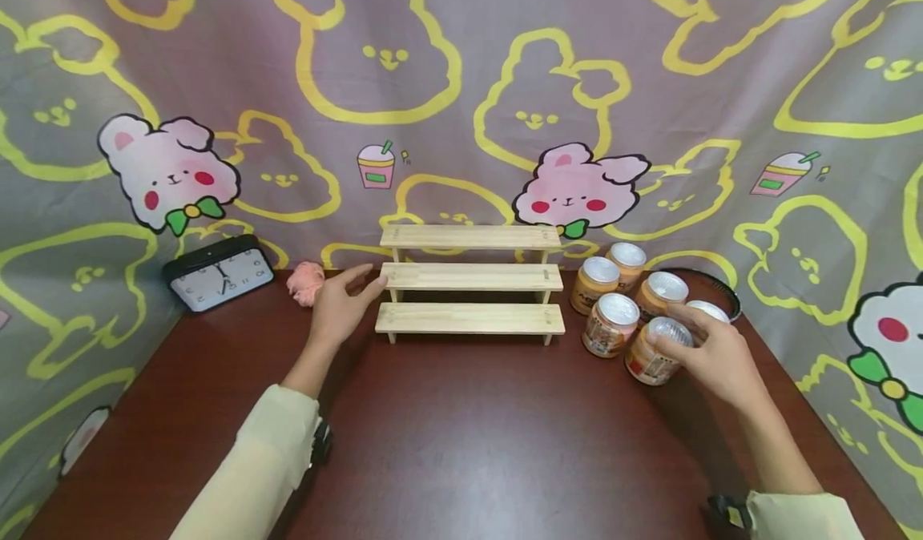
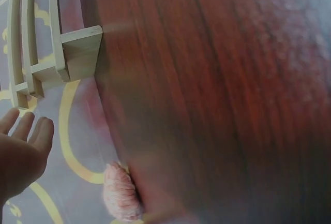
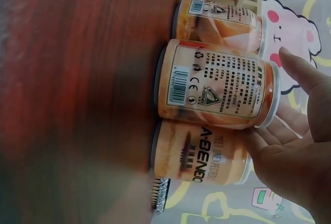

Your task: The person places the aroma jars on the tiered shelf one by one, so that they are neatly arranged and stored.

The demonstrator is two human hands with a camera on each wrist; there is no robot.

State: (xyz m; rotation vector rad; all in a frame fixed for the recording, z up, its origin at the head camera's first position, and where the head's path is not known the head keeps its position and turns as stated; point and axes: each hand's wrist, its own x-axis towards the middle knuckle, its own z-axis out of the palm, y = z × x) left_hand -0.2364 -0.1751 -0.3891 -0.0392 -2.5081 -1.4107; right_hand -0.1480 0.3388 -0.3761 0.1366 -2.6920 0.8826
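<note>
At the right, several orange-labelled cans [image 1: 610,328] with silvery lids stand grouped on the table. My right hand [image 1: 717,356] is at the nearest can [image 1: 651,362], its thumb and fingers spread about the lid. The right wrist view shows that can [image 3: 217,84] upright on the table, the thumb [image 3: 300,71] apart from it and the fingers partly hidden behind it. My left hand [image 1: 342,306] hovers by the left end of a three-tier wooden shelf [image 1: 470,276], holding nothing. In the left wrist view its fingers [image 2: 39,133] extend loosely near the shelf's tiers.
A black-and-white clock [image 1: 222,276] stands at the back left, with a pink fluffy bundle [image 1: 306,283] to its right. A dark round rim [image 1: 723,290] shows behind the cans. Patterned curtain [image 1: 461,83] borders the brown table [image 1: 461,436] at the back and sides.
</note>
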